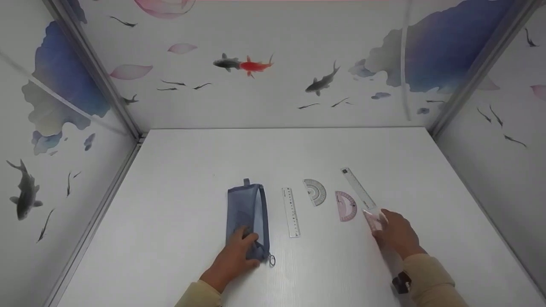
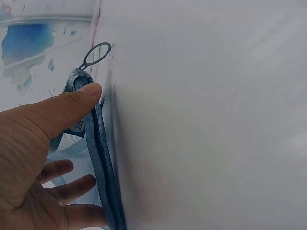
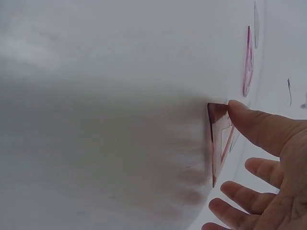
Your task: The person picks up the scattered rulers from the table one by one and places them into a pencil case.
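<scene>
A blue mesh zip pouch [image 1: 241, 204] lies unzipped along its right side. My left hand [image 1: 234, 253] grips its near end, the thumb [image 2: 91, 93] on the zip edge by the ring pull [image 2: 98, 53]; the index finger is hidden in the left wrist view. My right hand [image 1: 396, 232] is at a pink set square [image 1: 373, 219], thumb at one corner and the other fingers spread out, apart from it in the right wrist view. Between the hands lie a clear ruler [image 1: 291, 212], a clear protractor [image 1: 315, 192] and a pink protractor [image 1: 346, 206].
A second clear ruler [image 1: 358, 187] lies slanted just beyond the set square. The white table [image 1: 183, 157] is bounded by walls [image 1: 277, 102] printed with fish and petals at the back and both sides. Something small and black [image 1: 401, 282] is at the right sleeve.
</scene>
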Demonstrator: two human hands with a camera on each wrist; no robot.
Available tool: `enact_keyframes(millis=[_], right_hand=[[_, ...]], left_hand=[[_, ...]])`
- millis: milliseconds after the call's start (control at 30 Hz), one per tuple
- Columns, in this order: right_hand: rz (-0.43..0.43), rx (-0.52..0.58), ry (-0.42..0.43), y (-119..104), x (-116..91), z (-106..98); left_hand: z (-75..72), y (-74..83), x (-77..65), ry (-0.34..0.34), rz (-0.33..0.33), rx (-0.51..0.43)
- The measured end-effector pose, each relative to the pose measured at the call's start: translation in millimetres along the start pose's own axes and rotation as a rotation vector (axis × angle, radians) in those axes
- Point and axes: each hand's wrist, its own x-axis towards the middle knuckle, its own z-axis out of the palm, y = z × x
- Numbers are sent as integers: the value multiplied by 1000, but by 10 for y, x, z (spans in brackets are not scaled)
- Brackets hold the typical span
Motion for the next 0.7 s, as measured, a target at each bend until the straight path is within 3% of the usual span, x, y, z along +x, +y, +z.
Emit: enact_keyframes(millis=[700], right_hand=[[-5,-52,17,25,36,13]], left_hand=[[-13,-9,-16,20,34,-30]])
